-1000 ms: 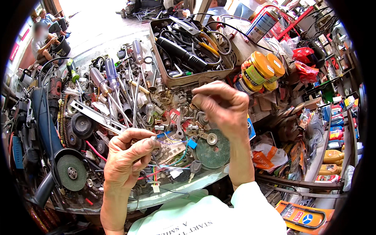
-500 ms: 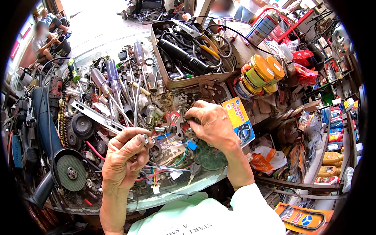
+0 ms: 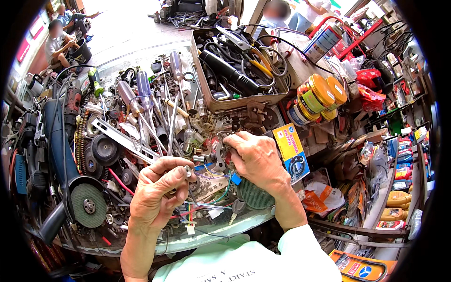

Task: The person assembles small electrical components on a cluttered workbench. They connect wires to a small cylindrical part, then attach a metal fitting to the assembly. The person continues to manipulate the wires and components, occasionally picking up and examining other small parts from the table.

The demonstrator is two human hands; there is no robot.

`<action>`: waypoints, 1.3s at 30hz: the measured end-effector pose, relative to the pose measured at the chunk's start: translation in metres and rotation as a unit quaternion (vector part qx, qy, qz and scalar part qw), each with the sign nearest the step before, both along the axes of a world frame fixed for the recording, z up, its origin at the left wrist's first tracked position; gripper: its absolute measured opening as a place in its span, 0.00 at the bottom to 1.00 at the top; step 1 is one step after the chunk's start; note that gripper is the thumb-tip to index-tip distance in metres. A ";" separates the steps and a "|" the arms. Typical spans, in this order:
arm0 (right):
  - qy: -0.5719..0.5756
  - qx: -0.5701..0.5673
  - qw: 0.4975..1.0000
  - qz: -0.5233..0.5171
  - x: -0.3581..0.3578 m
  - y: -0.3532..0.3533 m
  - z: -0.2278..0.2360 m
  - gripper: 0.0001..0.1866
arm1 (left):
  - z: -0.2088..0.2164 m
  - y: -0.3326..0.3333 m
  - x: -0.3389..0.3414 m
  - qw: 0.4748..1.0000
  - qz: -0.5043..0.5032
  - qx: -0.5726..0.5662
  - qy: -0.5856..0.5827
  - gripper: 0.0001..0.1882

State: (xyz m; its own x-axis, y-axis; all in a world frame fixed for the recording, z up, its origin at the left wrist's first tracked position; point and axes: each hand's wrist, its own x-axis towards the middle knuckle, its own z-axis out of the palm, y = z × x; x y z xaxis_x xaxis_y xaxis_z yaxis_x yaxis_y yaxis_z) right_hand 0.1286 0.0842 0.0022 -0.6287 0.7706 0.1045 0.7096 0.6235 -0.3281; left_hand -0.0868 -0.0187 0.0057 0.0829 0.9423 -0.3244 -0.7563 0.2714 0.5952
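My left hand [image 3: 162, 190] is closed, pinching a small round metal piece [image 3: 189, 171] between thumb and forefinger; it looks like a nut or bushing. Its other fingers curl beneath. To the right, my right hand [image 3: 258, 157] reaches down among loose metal parts, fingers bent together and tips mostly hidden, so what they grip does not show. Just left of those fingers lies a flat curved metal bracket [image 3: 219, 157]. Under the right wrist are a green abrasive disc [image 3: 256, 193] and a blue connector [image 3: 236, 179]. A key with a dark head [image 3: 238, 207] lies nearer me.
An angle grinder [image 3: 58, 145] lies at the left, beside several screwdrivers [image 3: 143, 87]. A metal box of tools [image 3: 239, 101] stands at the back. Yellow-lidded tubs [image 3: 314, 98] and a yellow-blue patch box [image 3: 291, 152] are at the right. People sit far left [image 3: 56, 44].
The whole view has shifted slightly, moving the table's contents rightward and down in the picture. My left hand still pinches the metal piece; my right fingers stay among the loose parts.
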 end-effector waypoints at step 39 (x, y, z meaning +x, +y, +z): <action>0.515 -0.340 0.787 0.006 -0.011 -0.019 0.028 0.12 | -0.002 -0.001 0.009 0.998 -0.023 -0.003 -0.055 0.16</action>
